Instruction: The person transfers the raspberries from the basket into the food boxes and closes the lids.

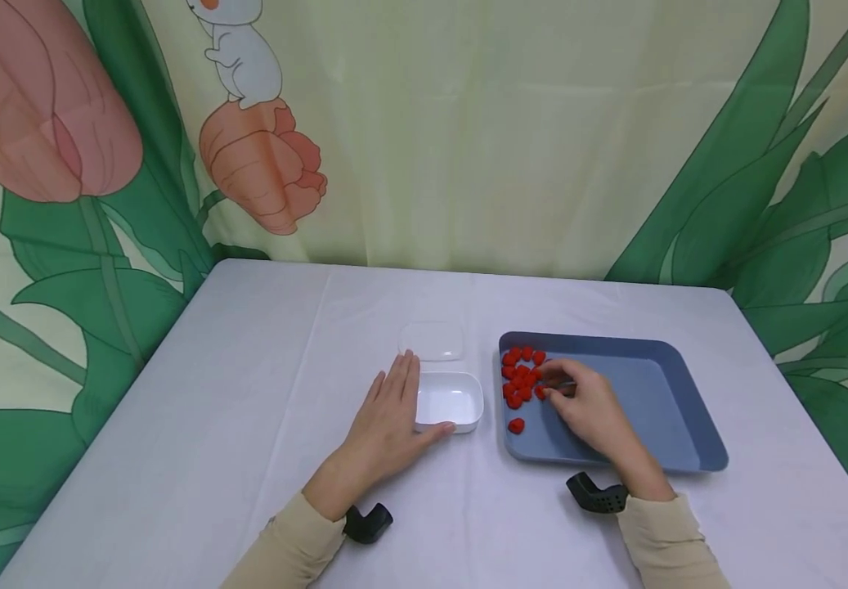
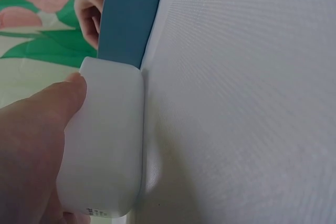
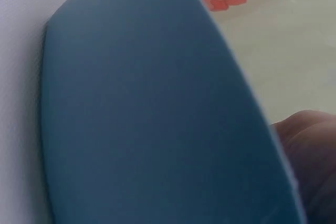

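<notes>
In the head view my left hand (image 1: pixel 387 417) lies along the left side of a small white rectangular box (image 1: pixel 449 399), fingers straight and thumb along its front wall. The left wrist view shows that thumb against the outside of the white box (image 2: pixel 105 135). My right hand (image 1: pixel 589 405) reaches into a shallow blue-grey tray (image 1: pixel 637 409). Its bent fingers and thumb stand apart at the right edge of a cluster of small red pieces (image 1: pixel 519 376). In the right wrist view the tray wall (image 3: pixel 147 103) hides most of this hand.
A clear, flat lid-like piece (image 1: pixel 431 340) lies behind the white box. One red piece (image 1: pixel 516 425) sits apart from the cluster, near the tray's front left corner. A white cloth (image 1: pixel 173 458) covers the table, and a printed curtain (image 1: pixel 468 147) hangs behind it.
</notes>
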Demonstrator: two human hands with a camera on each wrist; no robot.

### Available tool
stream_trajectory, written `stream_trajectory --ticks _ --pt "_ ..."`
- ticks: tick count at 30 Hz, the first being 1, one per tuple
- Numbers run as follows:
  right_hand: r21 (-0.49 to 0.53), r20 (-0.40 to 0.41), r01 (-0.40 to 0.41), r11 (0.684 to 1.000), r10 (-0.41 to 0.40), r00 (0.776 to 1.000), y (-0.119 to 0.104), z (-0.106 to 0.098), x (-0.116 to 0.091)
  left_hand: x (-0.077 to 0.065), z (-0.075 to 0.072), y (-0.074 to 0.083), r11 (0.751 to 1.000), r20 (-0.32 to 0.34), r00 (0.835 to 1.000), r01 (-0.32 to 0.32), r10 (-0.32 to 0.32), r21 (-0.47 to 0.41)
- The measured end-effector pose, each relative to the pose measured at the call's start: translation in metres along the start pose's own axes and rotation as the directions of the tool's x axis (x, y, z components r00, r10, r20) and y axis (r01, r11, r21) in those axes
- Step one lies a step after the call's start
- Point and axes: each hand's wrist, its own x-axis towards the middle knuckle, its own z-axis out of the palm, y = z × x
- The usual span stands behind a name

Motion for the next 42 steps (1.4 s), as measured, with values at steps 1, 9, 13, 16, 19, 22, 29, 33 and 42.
stream_trajectory --ticks 1,9,13,16,19,22,29,33,42 --pt "-0.006 0.004 0.004 1.0 -0.004 1.0 0.0 0.0 0.0 0.0 0.0 0.0 1.0 0.0 1.0 -0.001 0.001 0.0" --pt "-0.053 0.03 0.013 0.999 -0.011 0.999 0.001 0.003 0.002 0.002 -0.001 -0.001 1.0 -0.001 1.0 -0.013 0.013 -0.019" --pt "-0.057 0.034 0.007 0.998 -0.005 0.999 -0.003 0.002 0.003 0.002 -0.003 0.0 0.999 -0.006 1.0 -0.016 0.016 -0.03" --pt "-0.056 0.027 0.008 0.998 -0.006 1.0 -0.005 0.0 0.004 0.002 -0.004 0.0 0.999 -0.009 1.0 -0.019 0.018 -0.03" --pt "-0.054 0.02 0.002 0.999 -0.001 1.0 -0.008 -0.002 0.004 0.003 -0.004 0.0 0.999 -0.011 1.0 -0.023 0.022 -0.031" --pt "-0.042 0.011 -0.001 0.999 0.002 1.0 -0.011 -0.004 0.003 0.003 -0.004 0.0 0.999 -0.011 1.0 -0.023 0.023 -0.033" --pt "-0.03 -0.018 0.004 1.0 -0.004 1.0 -0.02 -0.008 0.003 0.002 -0.002 -0.001 0.999 -0.008 1.0 -0.026 0.026 -0.022" --pt "-0.024 -0.04 0.013 1.0 -0.014 0.999 -0.024 -0.009 0.005 0.002 -0.002 -0.001 0.999 -0.011 1.0 -0.028 0.028 -0.02" --pt "-0.002 -0.056 0.037 0.999 -0.037 0.998 -0.036 -0.008 0.012 0.0 -0.006 0.001 1.0 -0.001 1.0 -0.022 0.022 -0.014"
